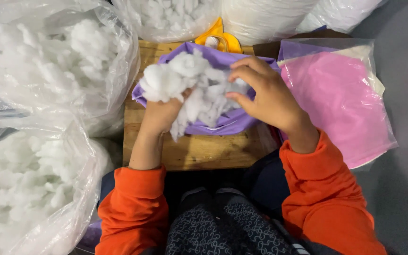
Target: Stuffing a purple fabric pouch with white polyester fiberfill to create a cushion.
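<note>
While the person sits over the small wooden board table [199,151], both hands work at a fluffy white clump of fibre stuffing [192,87] lying in the mouth of a soft purple fabric cover [227,123], about centre frame. Left hand [164,113] is clenched on the lower left of the clump, fingers buried in it, gripping from beneath so the loose fibre does not spill out. Right hand [265,94] comes in from 3 o'clock, fingers curled and partly spread, tips touching the clump's right side and the cover's edge, seemingly holding the opening wide; not a firm clamp. Big clear plastic bags of white stuffing [38,71] stand at 9 to 10 o'clock, within easy reach; another at 7 o'clock [24,189]. Flat pink fabric piece in a clear plastic sleeve [341,104] lies at 3 o'clock, just beside the table. Yellow fabric bit [220,38] peeks out at 12 o'clock, behind the cover. Orange sleeves [324,189] on both arms.
</note>
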